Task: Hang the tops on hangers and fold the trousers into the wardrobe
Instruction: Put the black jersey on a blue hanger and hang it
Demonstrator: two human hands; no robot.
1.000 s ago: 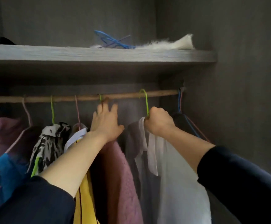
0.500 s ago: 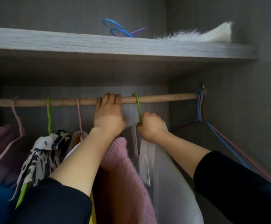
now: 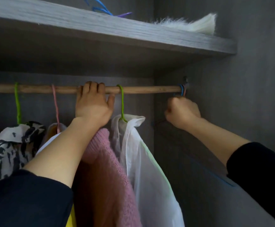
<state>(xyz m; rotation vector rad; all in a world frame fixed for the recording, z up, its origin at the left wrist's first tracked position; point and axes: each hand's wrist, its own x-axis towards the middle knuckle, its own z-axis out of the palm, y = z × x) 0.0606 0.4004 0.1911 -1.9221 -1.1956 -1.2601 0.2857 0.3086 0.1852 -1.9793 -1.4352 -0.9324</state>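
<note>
- The right hand (image 3: 182,110) is at the right end of the rod (image 3: 150,89). Its fingers are curled tight, it seems around the neck of the blue hanger (image 3: 181,91).
- The hook of this hanger sits on the rod at 12 o'clock from the fist, and its wire runs down toward 5 o'clock.
- The left hand (image 3: 92,107) clamps the rod at 9 o'clock, farther away.
- The white top (image 3: 141,153) hangs between them.

Rail (image 3: 150,89) bare between green hanger (image 3: 121,102), blue hangers (image 3: 181,91).
</note>
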